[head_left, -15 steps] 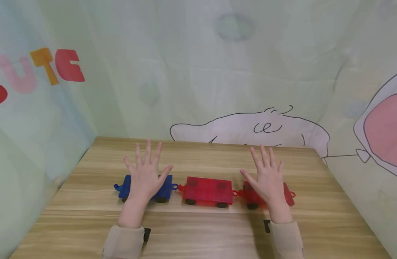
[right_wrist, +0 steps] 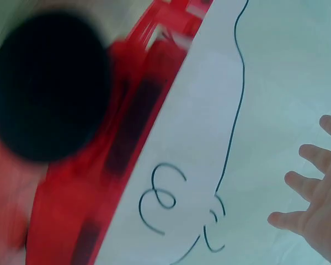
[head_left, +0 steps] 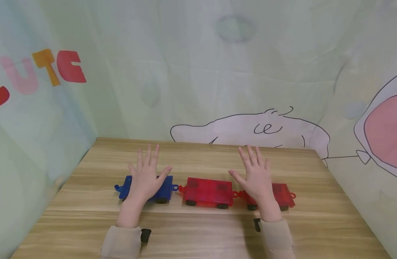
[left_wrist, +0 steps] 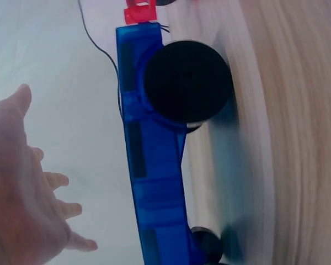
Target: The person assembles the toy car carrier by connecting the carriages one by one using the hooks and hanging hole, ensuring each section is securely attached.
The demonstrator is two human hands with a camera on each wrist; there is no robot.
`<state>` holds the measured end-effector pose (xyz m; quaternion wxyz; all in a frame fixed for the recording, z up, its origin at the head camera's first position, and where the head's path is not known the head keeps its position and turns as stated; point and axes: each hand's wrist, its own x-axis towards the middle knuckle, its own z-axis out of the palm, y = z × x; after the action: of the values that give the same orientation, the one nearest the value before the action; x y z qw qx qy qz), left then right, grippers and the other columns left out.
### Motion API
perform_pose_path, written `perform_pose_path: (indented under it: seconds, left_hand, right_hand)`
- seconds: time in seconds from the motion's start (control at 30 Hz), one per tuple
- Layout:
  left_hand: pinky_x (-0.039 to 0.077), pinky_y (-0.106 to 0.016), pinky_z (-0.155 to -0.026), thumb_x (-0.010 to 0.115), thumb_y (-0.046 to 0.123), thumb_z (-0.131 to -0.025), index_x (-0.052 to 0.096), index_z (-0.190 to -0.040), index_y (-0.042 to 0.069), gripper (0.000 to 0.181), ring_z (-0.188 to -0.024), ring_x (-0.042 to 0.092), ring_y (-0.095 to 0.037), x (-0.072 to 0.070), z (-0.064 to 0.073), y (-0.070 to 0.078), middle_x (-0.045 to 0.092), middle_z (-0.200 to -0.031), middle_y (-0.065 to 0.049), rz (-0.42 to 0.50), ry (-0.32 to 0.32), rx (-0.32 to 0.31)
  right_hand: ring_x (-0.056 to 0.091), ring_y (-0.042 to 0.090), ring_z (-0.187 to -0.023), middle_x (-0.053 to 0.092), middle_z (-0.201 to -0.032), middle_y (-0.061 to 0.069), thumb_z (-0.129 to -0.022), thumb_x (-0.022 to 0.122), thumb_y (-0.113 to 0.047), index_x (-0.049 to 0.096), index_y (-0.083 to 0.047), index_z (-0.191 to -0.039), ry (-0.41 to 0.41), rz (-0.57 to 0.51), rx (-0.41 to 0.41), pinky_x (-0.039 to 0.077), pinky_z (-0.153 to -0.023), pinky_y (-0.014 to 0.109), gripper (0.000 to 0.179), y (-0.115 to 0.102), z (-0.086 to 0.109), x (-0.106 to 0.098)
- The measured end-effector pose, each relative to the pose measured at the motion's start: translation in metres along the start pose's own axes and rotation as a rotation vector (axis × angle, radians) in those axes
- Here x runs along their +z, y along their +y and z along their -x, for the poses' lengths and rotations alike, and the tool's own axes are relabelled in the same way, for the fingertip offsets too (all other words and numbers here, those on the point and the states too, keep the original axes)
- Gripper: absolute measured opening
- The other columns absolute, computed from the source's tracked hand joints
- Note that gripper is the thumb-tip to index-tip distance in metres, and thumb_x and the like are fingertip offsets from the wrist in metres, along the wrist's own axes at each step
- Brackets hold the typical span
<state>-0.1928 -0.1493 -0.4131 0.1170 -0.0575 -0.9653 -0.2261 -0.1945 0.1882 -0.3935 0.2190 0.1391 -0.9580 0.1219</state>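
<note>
Three toy train cars with black wheels stand in a row on the wooden table. At the left is a blue car, its ring meeting the hook of the middle red car. A second red car follows at the right, its hook at the middle car's ring. My left hand is spread above the blue car, palm down and hiding part of it. Over the left part of the right red car hovers my right hand, fingers spread. In the wrist views neither hand touches a car.
A printed cloth with letters, a drawn figure and a balloon rises behind and beside the table. Beige sleeves cover both forearms, with a small black piece beside each cuff.
My right hand has moved left, uncovering more of the right red car. The left hand's fingers have dipped slightly. The cars keep their places.
</note>
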Motion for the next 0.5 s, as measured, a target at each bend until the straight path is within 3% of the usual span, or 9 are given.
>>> perform_pose_path:
  seconds: [0.27, 0.5]
  left_hand:
    - [-0.002, -0.077, -0.109, 0.049, 0.052, -0.097, 0.0, -0.158, 0.013, 0.087, -0.149, -0.004, -0.047, 0.0, 0.0, -0.006, 0.003, -0.164, -0.02, 0.144, -0.071, -0.01]
    - [0.001, -0.069, -0.115, 0.05, 0.053, -0.097, 0.005, -0.156, 0.0, 0.091, -0.149, 0.002, -0.046, -0.001, 0.001, -0.014, 0.009, -0.161, -0.026, 0.188, -0.145, -0.007]
  right_hand:
    - [0.019, 0.036, -0.149, 0.027, -0.161, 0.012, -0.087, 0.065, -0.05, 0.031, -0.014, -0.154, -0.077, -0.126, -0.023, 0.015, -0.115, 0.067, 0.083, -0.019, -0.007, 0.013]
    - [0.038, 0.035, -0.141, 0.041, -0.153, 0.015, -0.084, 0.073, -0.047, 0.036, -0.005, -0.15, -0.157, -0.219, -0.088, 0.026, -0.116, 0.06, 0.087, -0.03, -0.011, 0.022]
